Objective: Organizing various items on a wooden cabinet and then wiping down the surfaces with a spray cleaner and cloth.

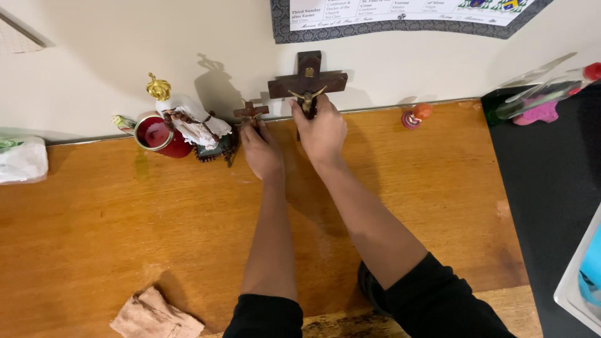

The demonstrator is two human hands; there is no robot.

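Bare desk (125, 219) fills the centre and lower left of the frame. Along the wall at the top, a statue (188, 122), red cup (156, 134) and two crucifixes crowd the passage.

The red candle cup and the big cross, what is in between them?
In the head view, a small white statue with a gold crown, dark beads and a little cross stand between the red candle cup and the big cross.

Two hands at the wall — left (261, 152) grips small cross (251, 111), right (320, 133) large crucifix (307, 82).
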